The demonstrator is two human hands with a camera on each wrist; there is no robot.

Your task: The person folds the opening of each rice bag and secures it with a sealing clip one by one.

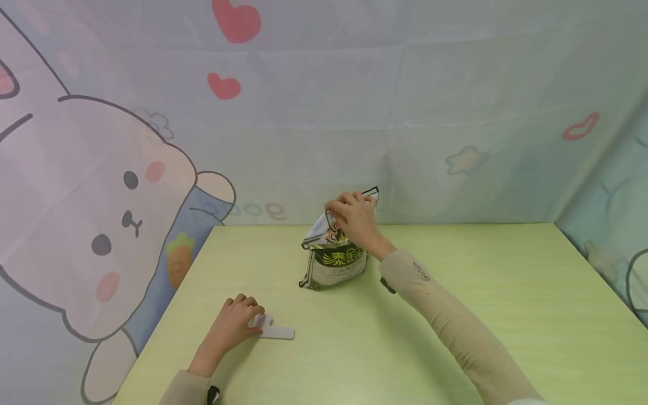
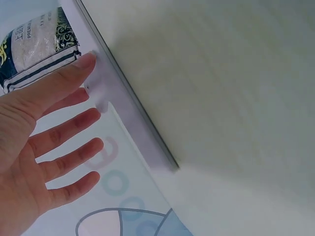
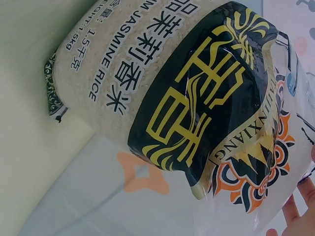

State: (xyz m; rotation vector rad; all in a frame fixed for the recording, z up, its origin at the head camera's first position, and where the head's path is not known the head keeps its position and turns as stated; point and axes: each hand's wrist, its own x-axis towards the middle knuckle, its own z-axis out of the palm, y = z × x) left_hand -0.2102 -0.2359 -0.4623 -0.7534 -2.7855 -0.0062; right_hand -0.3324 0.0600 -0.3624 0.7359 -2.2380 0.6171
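A clear bag of jasmine rice [image 1: 338, 264], with a dark green band and yellow lettering, stands upright near the back of the table. Its loose top is gripped by my right hand [image 1: 356, 219]. The right wrist view shows the bag [image 3: 172, 98] up close, with fingers [image 3: 307, 191] along its top. At front left, my left hand [image 1: 230, 326] pinches a flat white piece [image 1: 278, 332] with a long bar and a notch between thumb and index finger. The left wrist view shows the white piece [image 2: 130, 113] at the thumb tip, the other fingers spread.
Both hands work over a pale green table [image 1: 455, 292]. Behind it hangs a printed cloth [image 1: 314, 112] with hearts and stars. A large cartoon rabbit [image 1: 116, 225] covers the cloth's left side, and more cloth borders the table's right edge.
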